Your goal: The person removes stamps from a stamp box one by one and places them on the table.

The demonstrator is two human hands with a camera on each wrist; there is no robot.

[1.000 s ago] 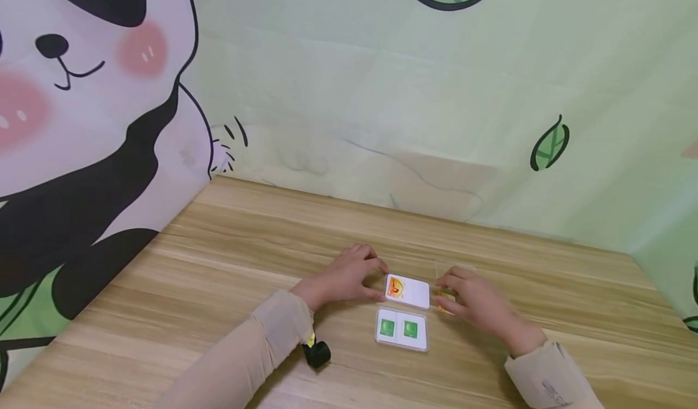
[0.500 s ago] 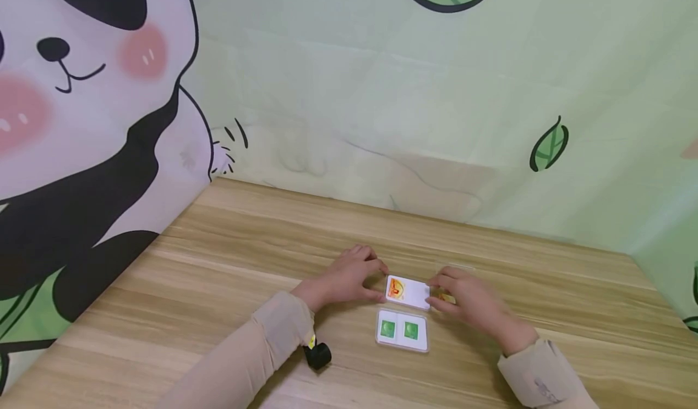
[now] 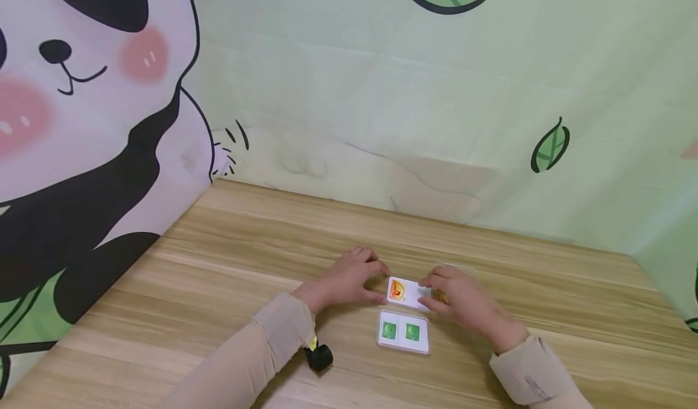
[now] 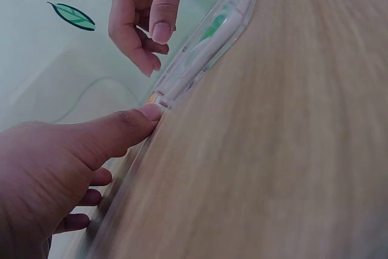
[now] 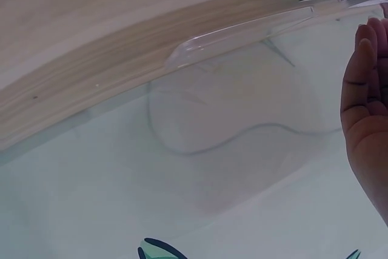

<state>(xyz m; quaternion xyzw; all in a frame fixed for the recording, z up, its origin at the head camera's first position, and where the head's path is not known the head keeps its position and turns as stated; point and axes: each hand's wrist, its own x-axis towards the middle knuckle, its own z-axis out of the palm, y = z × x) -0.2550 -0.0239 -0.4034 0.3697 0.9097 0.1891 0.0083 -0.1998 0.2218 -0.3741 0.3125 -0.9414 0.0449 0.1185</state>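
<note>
A white card case (image 3: 409, 297) lies flat with one orange-yellow picture on its left half. My left hand (image 3: 357, 280) holds the case's left end, thumb near the front corner and a fingertip near the back corner. My right hand (image 3: 463, 297) is over the case's right end, thumb and fingertips apart; a small greyish patch shows between them, and I cannot tell whether it is something held. Part of an orange printed piece (image 3: 444, 299) shows under the right hand. A second clear case (image 3: 403, 332) with two green pictures lies just in front.
A clear plastic cover (image 5: 242, 37) lies behind the right hand, its edge facing the wall. By the left cuff is a black object (image 3: 319, 357) with a yellow tag. The wood-grain table (image 3: 245, 233) ends at a wall cloth (image 3: 327, 94) printed with a panda and leaves.
The right hand has moved left, from beside the upper case to over its right end. The left hand has stayed at the case's left end.
</note>
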